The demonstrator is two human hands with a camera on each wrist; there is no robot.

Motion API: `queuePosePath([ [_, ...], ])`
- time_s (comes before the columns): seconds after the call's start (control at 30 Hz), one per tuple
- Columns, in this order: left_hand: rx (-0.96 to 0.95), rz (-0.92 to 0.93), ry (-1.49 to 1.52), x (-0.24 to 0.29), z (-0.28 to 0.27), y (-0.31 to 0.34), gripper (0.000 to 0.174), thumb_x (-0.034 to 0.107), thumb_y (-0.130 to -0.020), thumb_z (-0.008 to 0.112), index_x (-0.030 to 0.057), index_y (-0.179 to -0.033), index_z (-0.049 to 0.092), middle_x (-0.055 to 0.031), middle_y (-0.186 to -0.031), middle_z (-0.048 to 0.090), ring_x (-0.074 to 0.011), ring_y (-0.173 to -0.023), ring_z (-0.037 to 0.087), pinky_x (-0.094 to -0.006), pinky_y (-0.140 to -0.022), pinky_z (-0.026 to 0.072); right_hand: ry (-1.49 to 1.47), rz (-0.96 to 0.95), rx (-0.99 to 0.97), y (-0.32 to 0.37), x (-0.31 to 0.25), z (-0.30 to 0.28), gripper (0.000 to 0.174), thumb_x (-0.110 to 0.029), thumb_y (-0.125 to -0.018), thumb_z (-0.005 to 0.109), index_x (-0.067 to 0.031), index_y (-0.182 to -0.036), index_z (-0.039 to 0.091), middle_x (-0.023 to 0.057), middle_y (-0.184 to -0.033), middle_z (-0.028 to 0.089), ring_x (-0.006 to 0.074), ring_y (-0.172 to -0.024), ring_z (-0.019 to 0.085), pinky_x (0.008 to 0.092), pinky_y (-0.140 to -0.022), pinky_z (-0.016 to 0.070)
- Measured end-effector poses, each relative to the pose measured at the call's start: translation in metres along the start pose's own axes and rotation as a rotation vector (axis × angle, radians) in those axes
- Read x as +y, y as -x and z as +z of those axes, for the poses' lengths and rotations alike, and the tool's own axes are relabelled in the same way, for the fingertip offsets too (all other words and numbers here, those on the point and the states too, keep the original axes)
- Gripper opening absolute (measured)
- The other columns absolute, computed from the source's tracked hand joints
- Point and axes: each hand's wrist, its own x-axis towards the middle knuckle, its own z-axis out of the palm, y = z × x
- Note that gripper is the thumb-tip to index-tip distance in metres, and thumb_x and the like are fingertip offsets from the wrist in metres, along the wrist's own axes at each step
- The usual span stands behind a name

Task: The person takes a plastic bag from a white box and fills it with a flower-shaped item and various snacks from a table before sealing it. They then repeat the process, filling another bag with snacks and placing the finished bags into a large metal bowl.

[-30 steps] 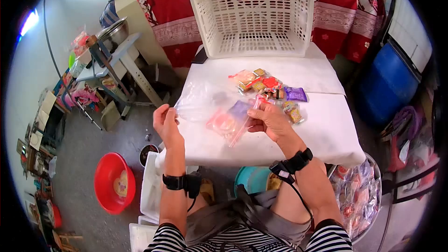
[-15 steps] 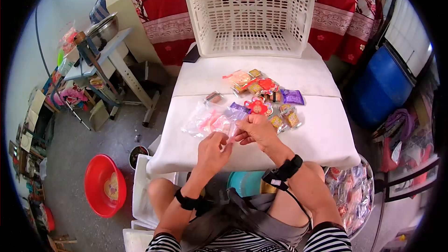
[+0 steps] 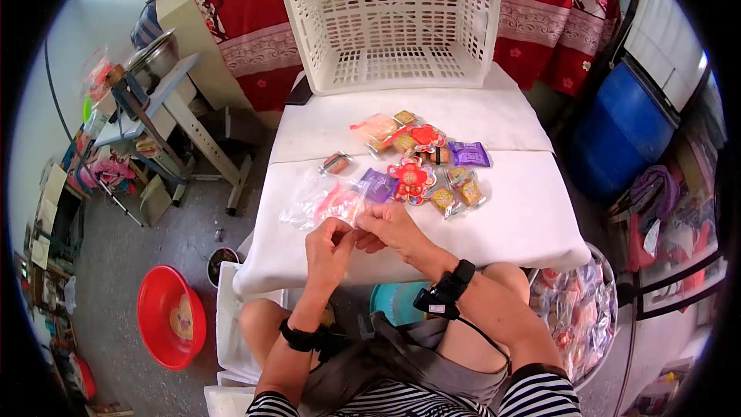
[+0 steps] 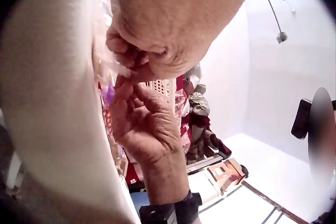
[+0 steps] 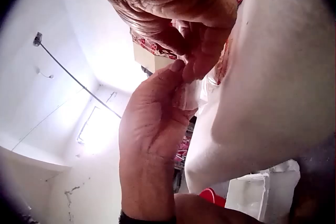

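A clear plastic bag [image 3: 309, 205] with something pink in it lies at the near left part of the white-covered table. My left hand [image 3: 328, 251] and right hand [image 3: 392, 230] meet at its near edge, thumbs and fingertips pinching the plastic. In the left wrist view, a whitish strip of film [image 4: 122, 69] shows between the fingertips. The right wrist view has clear film [image 5: 193, 95] under the left hand's thumb. Just beyond the bag are a purple packet [image 3: 378, 184], a red flower-shaped piece [image 3: 412, 178] and a small wrapped cake [image 3: 336, 163].
Further back lie several wrapped yellow cakes [image 3: 468, 189], another purple packet [image 3: 470, 154] and a pink packet [image 3: 377, 128]. A white plastic crate [image 3: 394, 81] lies on its side at the far edge, a dark phone [image 3: 299, 91] beside it. Red basin [image 3: 150, 340] stands on the floor left.
My hands were apart with the bag stretched between them; the left hand came right to meet the right hand at the edge. The bag came down onto the table, uncovering the small cake.
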Motion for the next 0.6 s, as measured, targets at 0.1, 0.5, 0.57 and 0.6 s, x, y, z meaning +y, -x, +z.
queuePosePath([
  [0.1,-0.035,-0.02,0.08,-0.007,0.0,-0.003,0.007,0.0,-0.079,0.063,-0.0009,-0.076,0.056,-0.0013,-0.065,0.057,-0.0064,-0.06,0.05,-0.0219,-0.053,0.0409,0.011,-0.005,0.001,-0.001,-0.004,0.001,0.023,-0.024,-0.083,0.057,-0.0016,-0.078,0.06,0.0075,-0.071,0.064,0.0116,-0.056,0.062,0.023,-0.049,0.0507],
  [0.5,-0.086,-0.223,0.412,-0.006,-0.012,-0.009,0.013,0.002,-0.078,0.065,-0.0012,-0.089,0.058,-0.0017,-0.071,0.06,-0.0059,-0.06,0.052,-0.0201,-0.052,0.0402,-0.05,0.047,-0.061,-0.003,-0.005,-0.002,0.019,-0.021,-0.083,0.059,-0.0029,-0.082,0.064,0.0058,-0.071,0.064,0.0118,-0.06,0.063,0.0235,-0.053,0.0526],
  [0.57,-0.117,-0.268,0.464,-0.004,-0.017,-0.01,0.017,0.002,-0.079,0.064,-0.0027,-0.094,0.059,-0.0013,-0.073,0.06,-0.0051,-0.058,0.048,-0.019,-0.049,0.0333,-0.041,0.002,-0.067,0.0,-0.009,0.0,0.019,-0.021,-0.084,0.059,-0.0032,-0.084,0.064,0.0059,-0.074,0.065,0.0122,-0.063,0.064,0.0244,-0.057,0.0534],
  [0.6,-0.118,-0.272,0.488,-0.005,-0.017,-0.01,0.015,0.002,-0.079,0.064,-0.0026,-0.093,0.06,-0.0007,-0.072,0.059,-0.005,-0.058,0.047,-0.0192,-0.049,0.0329,-0.045,0.011,-0.074,0.001,-0.01,0.0,0.019,-0.021,-0.084,0.059,-0.0032,-0.084,0.064,0.0059,-0.074,0.065,0.0122,-0.063,0.064,0.0244,-0.057,0.0534],
])
